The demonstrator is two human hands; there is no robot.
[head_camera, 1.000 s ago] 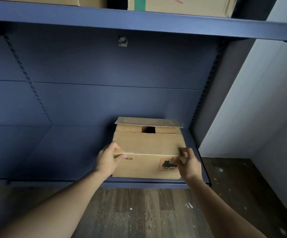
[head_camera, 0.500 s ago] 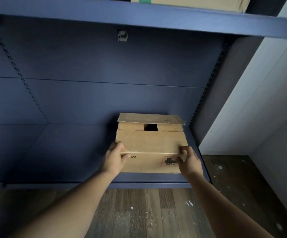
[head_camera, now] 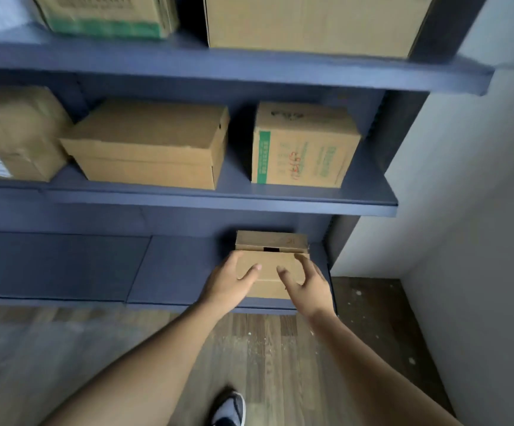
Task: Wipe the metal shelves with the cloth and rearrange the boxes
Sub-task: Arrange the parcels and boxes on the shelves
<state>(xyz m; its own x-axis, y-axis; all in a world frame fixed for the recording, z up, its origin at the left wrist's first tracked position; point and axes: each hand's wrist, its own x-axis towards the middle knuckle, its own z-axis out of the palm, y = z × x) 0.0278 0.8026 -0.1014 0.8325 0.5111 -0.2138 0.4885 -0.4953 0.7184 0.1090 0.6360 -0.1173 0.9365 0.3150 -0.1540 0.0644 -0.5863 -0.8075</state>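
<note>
Though likely light and stiff-walled, with loose top flap: take small cardboard box by opposite side walls, low down, never by flap. Parked at right end of bottom shelf, close to back panel. Framed between left grip, spread with thumb over front-left corner, and right grip, spread, fingers loosely curved by front-right corner, contact uncertain.

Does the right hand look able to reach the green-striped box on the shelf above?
Probably yes: the right hand is at the lower shelf's front, and the green-striped box stands almost straight above it, with nothing before it.
</note>
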